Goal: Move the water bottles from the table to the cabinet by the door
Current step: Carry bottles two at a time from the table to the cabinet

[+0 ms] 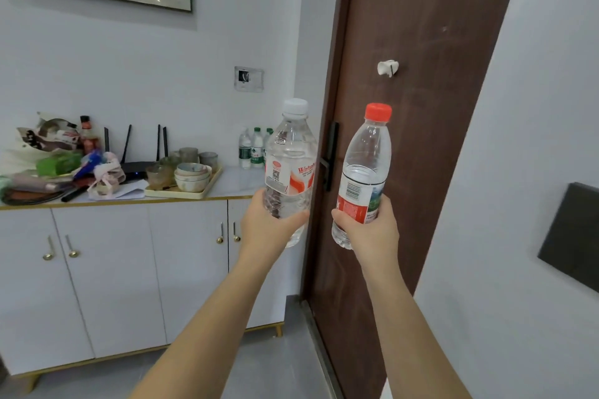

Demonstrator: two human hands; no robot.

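Holds both bare arms out forward, nearly parallel, left hand [269,223] curled round the lower part of a white-capped bottle [291,152], right hand [369,227] gripping a red-capped bottle [368,155] likewise, hands apart.

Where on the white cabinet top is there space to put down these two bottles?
A bare strip of the white cabinet top lies between the pale wooden tray of bowls and the small green-capped plastic bottles, reaching the front edge near the brown door. The left end is crowded with a pile of bags and wrappers and a black router.
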